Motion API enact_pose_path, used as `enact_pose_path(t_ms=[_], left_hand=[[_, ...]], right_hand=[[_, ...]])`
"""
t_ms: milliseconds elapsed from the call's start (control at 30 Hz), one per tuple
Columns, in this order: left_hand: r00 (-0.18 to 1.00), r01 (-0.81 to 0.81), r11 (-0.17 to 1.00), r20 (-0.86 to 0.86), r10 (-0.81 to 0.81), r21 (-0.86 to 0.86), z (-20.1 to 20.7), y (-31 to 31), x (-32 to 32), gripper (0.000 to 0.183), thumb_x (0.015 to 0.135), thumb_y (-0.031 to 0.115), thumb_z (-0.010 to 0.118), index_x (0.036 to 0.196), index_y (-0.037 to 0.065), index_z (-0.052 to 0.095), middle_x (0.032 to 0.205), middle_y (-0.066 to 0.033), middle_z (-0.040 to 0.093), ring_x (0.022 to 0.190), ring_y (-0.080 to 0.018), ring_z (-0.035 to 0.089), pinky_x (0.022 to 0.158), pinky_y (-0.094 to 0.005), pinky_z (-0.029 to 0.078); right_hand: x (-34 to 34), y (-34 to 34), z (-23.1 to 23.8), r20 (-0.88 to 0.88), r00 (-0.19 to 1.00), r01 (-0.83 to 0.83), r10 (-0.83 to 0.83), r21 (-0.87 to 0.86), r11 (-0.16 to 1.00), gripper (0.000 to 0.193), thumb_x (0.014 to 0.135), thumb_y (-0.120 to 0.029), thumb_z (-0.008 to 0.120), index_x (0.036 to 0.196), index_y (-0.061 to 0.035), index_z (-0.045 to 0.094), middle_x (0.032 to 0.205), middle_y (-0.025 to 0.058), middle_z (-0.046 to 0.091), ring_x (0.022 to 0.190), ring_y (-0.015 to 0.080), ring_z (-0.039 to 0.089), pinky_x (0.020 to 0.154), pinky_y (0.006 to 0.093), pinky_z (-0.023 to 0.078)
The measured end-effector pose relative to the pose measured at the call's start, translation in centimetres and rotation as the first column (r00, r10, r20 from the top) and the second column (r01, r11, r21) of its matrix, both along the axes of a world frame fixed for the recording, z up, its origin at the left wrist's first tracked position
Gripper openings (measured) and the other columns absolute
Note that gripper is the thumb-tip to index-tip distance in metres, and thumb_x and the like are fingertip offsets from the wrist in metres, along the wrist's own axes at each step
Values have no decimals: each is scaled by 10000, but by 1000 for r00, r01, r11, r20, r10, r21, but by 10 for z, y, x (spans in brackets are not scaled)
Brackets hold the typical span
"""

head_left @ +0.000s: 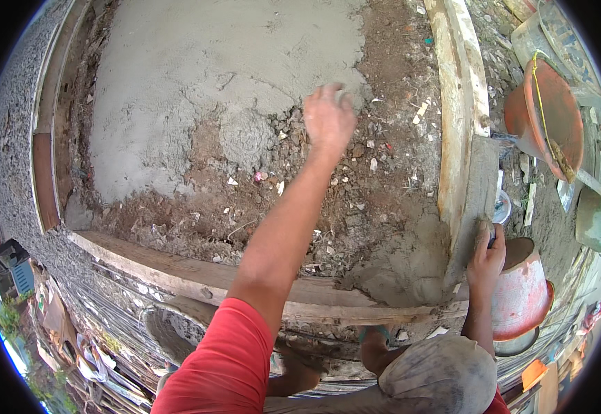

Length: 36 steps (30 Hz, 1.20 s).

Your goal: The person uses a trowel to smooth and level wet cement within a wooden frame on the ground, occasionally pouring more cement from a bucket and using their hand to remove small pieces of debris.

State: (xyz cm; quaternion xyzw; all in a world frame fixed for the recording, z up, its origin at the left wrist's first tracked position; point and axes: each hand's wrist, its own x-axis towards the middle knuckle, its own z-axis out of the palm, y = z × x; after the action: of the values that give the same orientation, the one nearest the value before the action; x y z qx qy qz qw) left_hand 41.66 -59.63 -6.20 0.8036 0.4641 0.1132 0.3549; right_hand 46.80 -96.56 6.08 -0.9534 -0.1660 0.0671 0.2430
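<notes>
My left hand (329,123) reaches out over the soil beside the wet grey cement (231,55). Its fingers are slightly blurred but look apart, and nothing shows in them. Just left of it, a small rounded mound of cement (245,138) sits at the edge of the spread layer. My right hand (487,259) is closed at the edge of a long grey cement-coated board (476,193), which lies along the right side of the frame. A small dark-blue part shows between its fingers; the rest of the grip is hidden.
Timber forms edge the bed: a right plank (452,103), a front plank (162,265) and a left plank (45,172). Bare soil (383,207) holds stones and bits of debris. An orange bucket (542,117) and a red-white bucket (518,297) stand at right. My feet are by the front plank.
</notes>
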Motion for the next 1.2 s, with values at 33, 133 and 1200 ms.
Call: enact_pose_path(t_ms=[33, 133, 1200], left_hand=[[983, -74, 987, -156, 96, 142, -49, 29, -30, 407, 975, 301, 623, 1336, 113, 602, 1317, -149, 605, 1223, -321, 560, 1054, -441, 458], [904, 143, 963, -427, -33, 229, -112, 35, -80, 476, 971, 306, 618, 1384, 92, 518, 1485, -143, 421, 1321, -334, 429, 1092, -495, 375], [945, -230, 973, -232, 229, 25, -97, -121, -112, 577, 933, 598, 603, 1329, 178, 620, 1429, -175, 418, 1354, -440, 322, 1124, -597, 292]], right_hand=[[-3, 6, 0, -62, 998, 18, -18, 0, 1000, 418, 1053, -269, 551, 1277, 83, 581, 1065, 221, 682, 937, 271, 629, 871, 382, 485], [-2, 19, 9, -147, 987, 64, -66, -16, 998, 435, 1059, -282, 553, 1297, 81, 577, 1115, 194, 687, 952, 251, 622, 890, 370, 486], [-3, 20, 1, 5, 1000, 14, -14, -12, 1000, 450, 1028, -344, 589, 1207, 68, 613, 935, 264, 666, 822, 374, 617, 778, 440, 481]])
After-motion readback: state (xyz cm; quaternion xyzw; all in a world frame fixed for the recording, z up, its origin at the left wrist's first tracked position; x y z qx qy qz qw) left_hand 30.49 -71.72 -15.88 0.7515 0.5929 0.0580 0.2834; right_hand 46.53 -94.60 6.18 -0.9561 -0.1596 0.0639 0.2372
